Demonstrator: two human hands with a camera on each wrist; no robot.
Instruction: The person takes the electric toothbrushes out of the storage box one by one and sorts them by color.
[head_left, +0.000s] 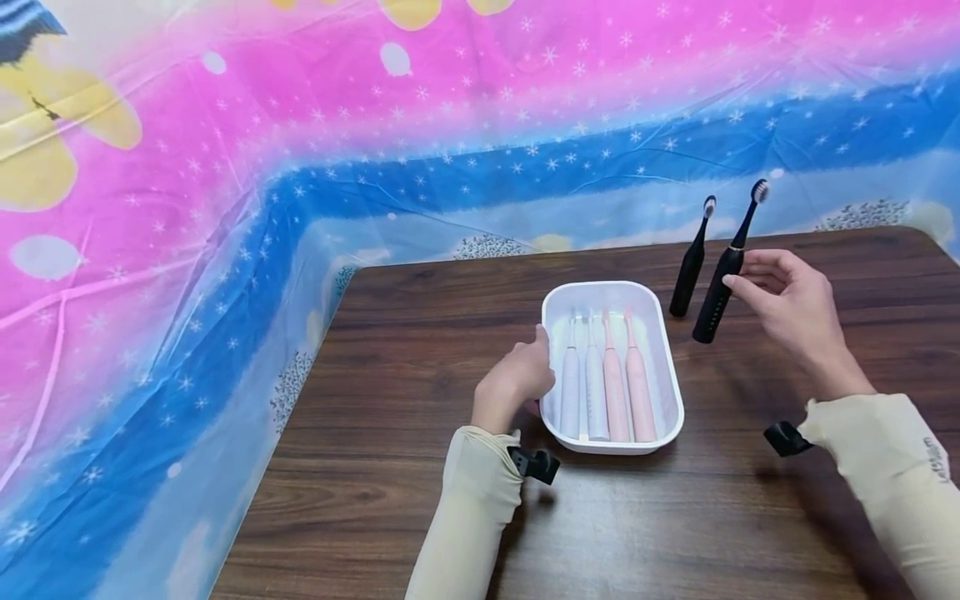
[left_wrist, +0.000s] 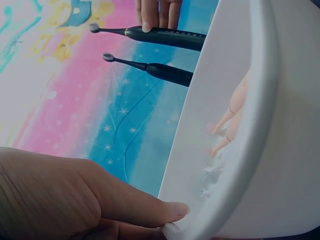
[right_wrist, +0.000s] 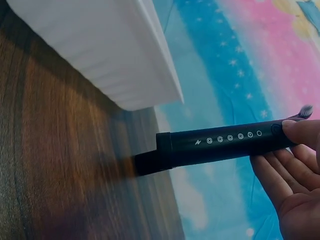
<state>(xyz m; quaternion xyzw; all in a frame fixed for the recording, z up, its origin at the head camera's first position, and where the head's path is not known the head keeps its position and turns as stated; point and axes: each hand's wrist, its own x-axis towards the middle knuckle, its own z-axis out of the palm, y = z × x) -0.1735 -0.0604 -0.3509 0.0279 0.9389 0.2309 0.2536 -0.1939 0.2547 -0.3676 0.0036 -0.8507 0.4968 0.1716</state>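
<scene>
My left hand [head_left: 517, 373] grips the left side of a white plastic basin [head_left: 670, 367], the thumb over its rim in the left wrist view. Inside lie two pale lavender electric toothbrushes [head_left: 570, 392] and two pink electric toothbrushes [head_left: 639, 392], side by side with heads pointing away. To the right of the basin, my right hand [head_left: 798, 308] pinches a black electric toothbrush [head_left: 720, 292] by its handle, head up. Whether its base touches the table I cannot tell. A second black electric toothbrush [head_left: 687, 279] stands upright just left of it, apart from the hand.
Everything is on a dark wood-grain table [head_left: 405, 392], whose back edge lies close behind the black toothbrushes. A pink and blue patterned cloth [head_left: 450, 150] hangs behind and to the left. A small black device [head_left: 534, 465] is strapped at each wrist.
</scene>
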